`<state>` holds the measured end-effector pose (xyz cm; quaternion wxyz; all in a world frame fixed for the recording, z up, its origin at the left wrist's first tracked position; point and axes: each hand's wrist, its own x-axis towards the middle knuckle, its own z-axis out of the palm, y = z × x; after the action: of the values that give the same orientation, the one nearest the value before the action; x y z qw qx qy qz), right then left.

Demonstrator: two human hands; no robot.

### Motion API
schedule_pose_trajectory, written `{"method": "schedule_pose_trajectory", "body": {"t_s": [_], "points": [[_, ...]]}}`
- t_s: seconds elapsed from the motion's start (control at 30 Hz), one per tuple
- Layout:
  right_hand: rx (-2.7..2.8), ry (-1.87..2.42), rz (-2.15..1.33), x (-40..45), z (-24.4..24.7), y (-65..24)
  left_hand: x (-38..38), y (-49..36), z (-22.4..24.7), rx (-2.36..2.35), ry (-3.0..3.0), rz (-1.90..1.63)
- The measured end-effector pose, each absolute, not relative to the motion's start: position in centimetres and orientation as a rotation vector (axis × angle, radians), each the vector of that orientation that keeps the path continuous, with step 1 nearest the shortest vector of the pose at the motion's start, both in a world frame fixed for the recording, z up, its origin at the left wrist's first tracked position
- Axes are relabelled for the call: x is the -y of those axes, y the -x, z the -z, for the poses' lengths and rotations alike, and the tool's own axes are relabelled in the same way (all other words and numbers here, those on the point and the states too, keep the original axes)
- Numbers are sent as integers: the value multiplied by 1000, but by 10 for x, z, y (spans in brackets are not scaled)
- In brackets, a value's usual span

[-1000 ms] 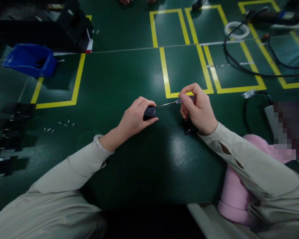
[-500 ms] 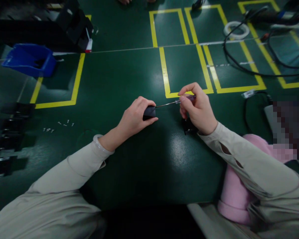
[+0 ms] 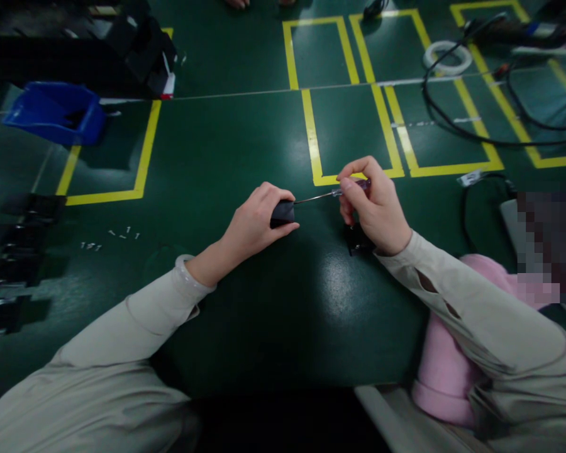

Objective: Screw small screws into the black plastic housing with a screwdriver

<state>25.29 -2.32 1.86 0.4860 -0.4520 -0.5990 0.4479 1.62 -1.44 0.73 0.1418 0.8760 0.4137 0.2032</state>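
Observation:
My left hand (image 3: pixel 255 223) grips a small black block (image 3: pixel 283 214) and holds it down on the green table (image 3: pixel 245 314). My right hand (image 3: pixel 375 211) pinches the purple handle of a thin screwdriver (image 3: pixel 332 194). Its metal shaft runs left and its tip meets the block's right end. A second small black part (image 3: pixel 356 242) lies on the table under my right wrist, mostly hidden by the hand.
Several small screws (image 3: pixel 110 238) lie scattered at left. A blue bin (image 3: pixel 51 113) and black parts (image 3: pixel 9 264) sit along the left side. Black cables (image 3: pixel 476 135) and a white tape roll (image 3: pixel 448 56) lie at back right. A pink cloth (image 3: pixel 446 371) rests at my right elbow.
Almost nothing has moved; my right fingers shift slightly on the screwdriver handle while the block stays in place.

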Motion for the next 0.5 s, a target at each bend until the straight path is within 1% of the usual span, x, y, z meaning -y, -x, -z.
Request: {"method": "schedule_pose_trajectory", "body": {"t_s": [0.5], "points": [[1478,1121,-1067,22,-18,-253,15,-16,-8,-1187,-2522,-586]]}}
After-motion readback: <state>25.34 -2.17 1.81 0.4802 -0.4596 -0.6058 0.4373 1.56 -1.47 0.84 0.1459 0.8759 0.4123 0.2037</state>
